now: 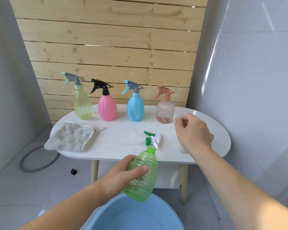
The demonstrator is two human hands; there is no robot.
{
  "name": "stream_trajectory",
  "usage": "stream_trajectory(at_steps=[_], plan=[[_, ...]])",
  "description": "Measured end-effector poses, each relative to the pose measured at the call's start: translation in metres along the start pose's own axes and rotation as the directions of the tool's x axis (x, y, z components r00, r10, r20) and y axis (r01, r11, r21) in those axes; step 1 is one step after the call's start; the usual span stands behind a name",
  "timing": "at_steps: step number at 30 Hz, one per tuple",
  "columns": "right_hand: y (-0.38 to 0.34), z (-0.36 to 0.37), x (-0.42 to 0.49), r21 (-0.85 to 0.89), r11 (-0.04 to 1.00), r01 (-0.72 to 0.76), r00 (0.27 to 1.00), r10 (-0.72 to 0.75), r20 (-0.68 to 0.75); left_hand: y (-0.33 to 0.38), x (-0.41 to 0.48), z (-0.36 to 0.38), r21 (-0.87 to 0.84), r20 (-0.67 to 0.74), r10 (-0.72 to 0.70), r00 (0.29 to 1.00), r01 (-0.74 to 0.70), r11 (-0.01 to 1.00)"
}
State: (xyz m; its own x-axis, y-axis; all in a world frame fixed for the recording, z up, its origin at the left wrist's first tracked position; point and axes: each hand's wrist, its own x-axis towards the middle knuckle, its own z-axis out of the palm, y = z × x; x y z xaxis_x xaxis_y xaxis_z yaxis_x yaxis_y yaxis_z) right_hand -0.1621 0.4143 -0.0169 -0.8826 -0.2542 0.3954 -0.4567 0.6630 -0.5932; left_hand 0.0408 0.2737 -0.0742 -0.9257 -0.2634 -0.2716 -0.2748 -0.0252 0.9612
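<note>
Gripping the green ribbed translucent plastic bottle (142, 176) round its belly, the left hand (123, 175) holds it tilted, with the open neck pointing up toward the table and the base low over the light blue round plastic basin (106, 218). The thumb lies across the bottle's front. The other fingers are hidden behind it.

The green and white trigger spray head (154, 139) lies on the white oval table top (120, 143) just beyond the neck, and whether the two touch cannot be told. The right hand (194, 131) is well apart from the bottle, over the table's right end.

Under that hand sits a pale see-through object (181, 149), mostly covered, and its shape is hard to make out. The fingers are curled downward, and whether they grip it or hold nothing cannot be told. The basin is cut off by the bottom edge of the view.

Both bare forearms rise from the lower corners. The right wrist is bent so the back of the hand faces the camera.
</note>
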Motion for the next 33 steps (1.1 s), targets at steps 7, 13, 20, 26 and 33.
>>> stream_trajectory(at_steps=[7, 13, 20, 26, 33], plan=[[0.08, -0.02, 0.027, -0.12, 0.965, -0.232, 0.953, 0.25, 0.173, 0.004, 0.007, 0.021, -0.023, 0.039, 0.019, 0.999, -0.018, 1.0], [0.101, -0.025, 0.021, 0.039, 0.95, -0.311, 0.909, 0.285, 0.303, 0.004, 0.011, 0.03, -0.043, 0.05, 0.022, 0.999, -0.019, 0.999], [0.099, -0.04, 0.001, 0.222, 0.865, -0.451, 0.825, 0.308, 0.473, -0.002, 0.006, 0.032, -0.045, 0.056, 0.039, 0.998, -0.036, 0.998], [0.072, -0.059, -0.039, 0.454, 0.576, -0.679, 0.675, 0.247, 0.695, -0.009, -0.014, 0.023, 0.001, 0.056, 0.063, 0.996, -0.063, 0.998], [0.068, -0.042, -0.098, 0.342, 0.656, -0.672, 0.587, 0.191, 0.787, -0.035, -0.044, -0.006, 0.068, 0.032, 0.035, 0.999, -0.037, 0.997]])
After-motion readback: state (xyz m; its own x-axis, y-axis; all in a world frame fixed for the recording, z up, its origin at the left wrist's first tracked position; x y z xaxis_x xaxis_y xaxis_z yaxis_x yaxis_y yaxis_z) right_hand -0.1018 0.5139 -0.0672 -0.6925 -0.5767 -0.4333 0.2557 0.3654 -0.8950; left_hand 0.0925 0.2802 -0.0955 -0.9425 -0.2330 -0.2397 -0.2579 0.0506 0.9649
